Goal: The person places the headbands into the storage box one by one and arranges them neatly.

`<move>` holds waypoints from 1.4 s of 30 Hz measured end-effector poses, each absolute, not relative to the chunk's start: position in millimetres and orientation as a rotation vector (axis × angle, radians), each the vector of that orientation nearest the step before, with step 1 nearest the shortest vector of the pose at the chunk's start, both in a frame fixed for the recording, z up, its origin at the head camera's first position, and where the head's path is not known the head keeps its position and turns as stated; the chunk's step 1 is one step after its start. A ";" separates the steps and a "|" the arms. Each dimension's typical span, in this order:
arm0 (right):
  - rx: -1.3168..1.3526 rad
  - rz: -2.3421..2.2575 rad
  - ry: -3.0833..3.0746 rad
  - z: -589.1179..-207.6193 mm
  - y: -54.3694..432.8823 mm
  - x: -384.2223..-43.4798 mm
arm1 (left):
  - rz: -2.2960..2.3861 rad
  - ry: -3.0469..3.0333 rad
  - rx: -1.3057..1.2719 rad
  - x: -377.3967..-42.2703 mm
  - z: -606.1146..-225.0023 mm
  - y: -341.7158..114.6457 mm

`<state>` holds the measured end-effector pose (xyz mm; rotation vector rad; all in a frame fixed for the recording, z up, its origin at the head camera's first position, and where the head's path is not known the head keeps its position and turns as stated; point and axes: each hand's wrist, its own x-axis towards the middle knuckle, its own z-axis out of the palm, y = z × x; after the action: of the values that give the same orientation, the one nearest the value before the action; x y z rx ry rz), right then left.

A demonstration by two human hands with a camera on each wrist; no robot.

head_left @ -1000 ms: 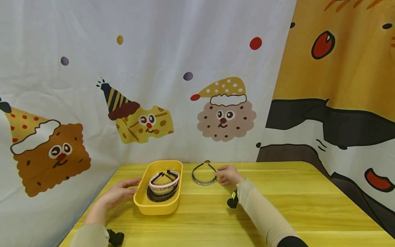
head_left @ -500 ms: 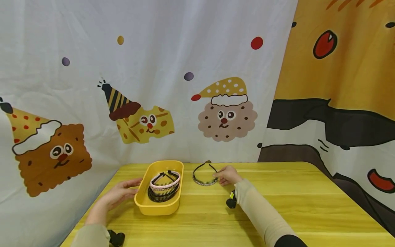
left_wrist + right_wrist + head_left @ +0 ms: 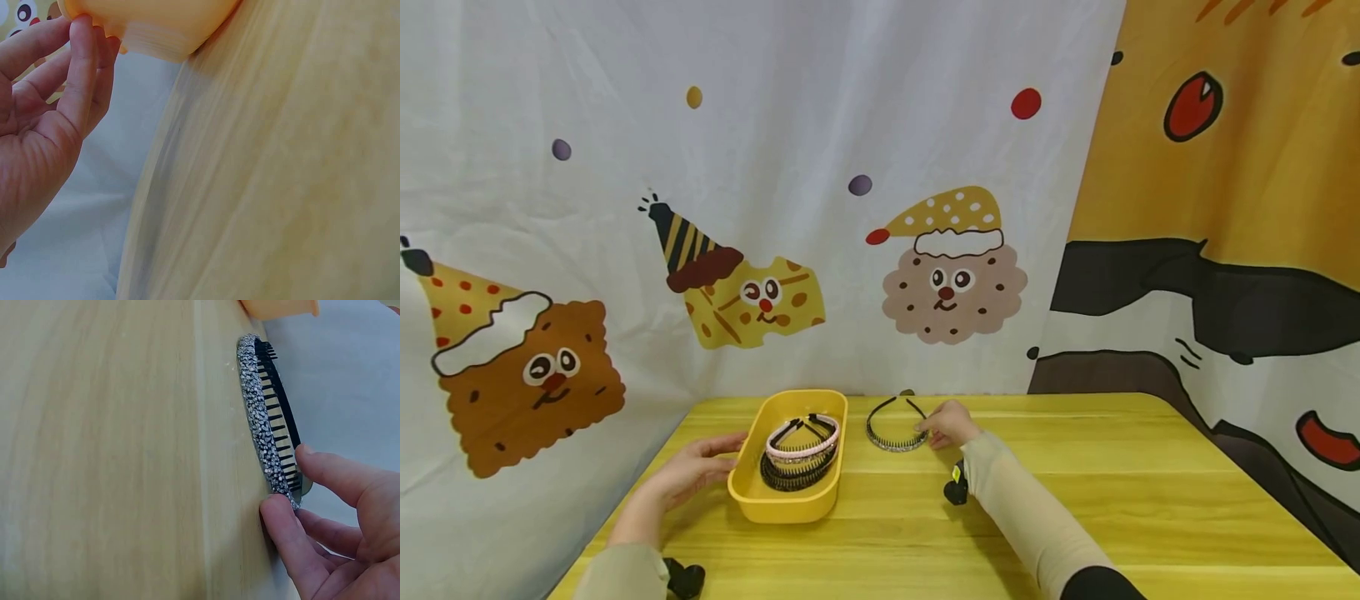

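My right hand [image 3: 951, 423] pinches the right side of a headband [image 3: 897, 446] at the back of the table. This headband has a silvery glitter band [image 3: 259, 415] and black comb teeth inside its curve. In the right wrist view, a finger and the thumb [image 3: 328, 472] lie at its near end. My left hand [image 3: 688, 475] rests against the left side of a yellow plastic bin [image 3: 786, 510], its fingertips [image 3: 81, 31] at the rim. Inside the bin lie several headbands, a pink one [image 3: 797, 454] uppermost, with black comb-toothed ones [image 3: 793, 479] beneath.
The yellow wood-grain table [image 3: 880, 533] ends at the back against a white curtain [image 3: 850, 100] with cartoon food figures. To the right, the curtain shows a large orange and black figure [image 3: 1210, 192]. Small black devices [image 3: 685, 577] sit at both wrists.
My right hand stays at the headband, its wrist and forearm shifting slightly left while the fingers take a pinch on the band. My left hand and the bin hold still.
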<state>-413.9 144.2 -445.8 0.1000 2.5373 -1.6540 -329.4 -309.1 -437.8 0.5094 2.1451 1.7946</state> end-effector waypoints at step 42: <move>0.014 -1.475 2.543 -435.9 168.8 -414.5 | 1.798 2.141 0.532 -332.2 -441.7 -309.8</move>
<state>-414.5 168.8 -435.9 0.0140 2.5428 -1.4753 -332.2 -309.8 -441.7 0.5322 2.1412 1.7977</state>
